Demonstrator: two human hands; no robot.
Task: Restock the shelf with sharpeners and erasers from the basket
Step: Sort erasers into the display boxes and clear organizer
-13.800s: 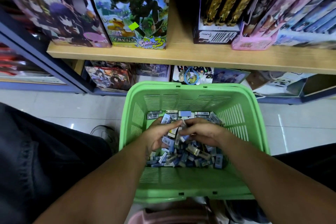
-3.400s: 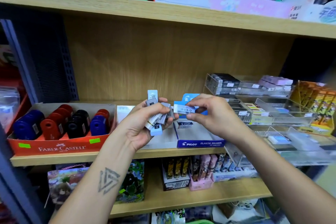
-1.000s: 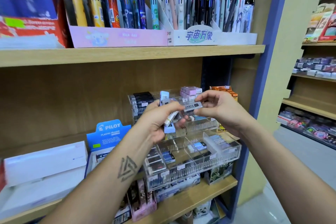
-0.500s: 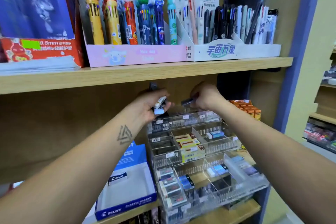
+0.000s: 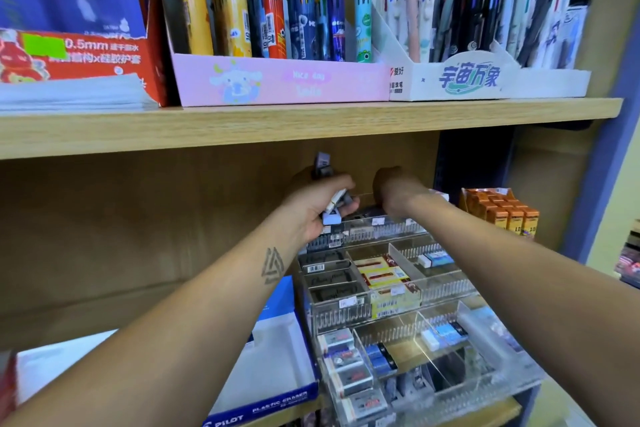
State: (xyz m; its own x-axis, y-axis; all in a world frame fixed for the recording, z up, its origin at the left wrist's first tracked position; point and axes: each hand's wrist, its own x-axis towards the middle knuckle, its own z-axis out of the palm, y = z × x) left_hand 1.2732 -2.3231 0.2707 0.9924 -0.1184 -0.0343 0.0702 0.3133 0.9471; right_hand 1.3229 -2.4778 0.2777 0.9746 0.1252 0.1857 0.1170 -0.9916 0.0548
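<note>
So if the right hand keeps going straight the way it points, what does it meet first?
Probably the top back tier of the clear acrylic organizer, just below the right hand; beyond it, the wooden back panel. Depth is unclear.

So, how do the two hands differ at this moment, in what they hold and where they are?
The left hand grips a bundle of small erasers, some sticking out above its fingers; the right hand shows only its back, and any item in it is hidden. The left hand hovers beside the top tier of the clear acrylic organizer, while the right hand reaches down into that tier's back. Both are raised under the wooden shelf.
</note>
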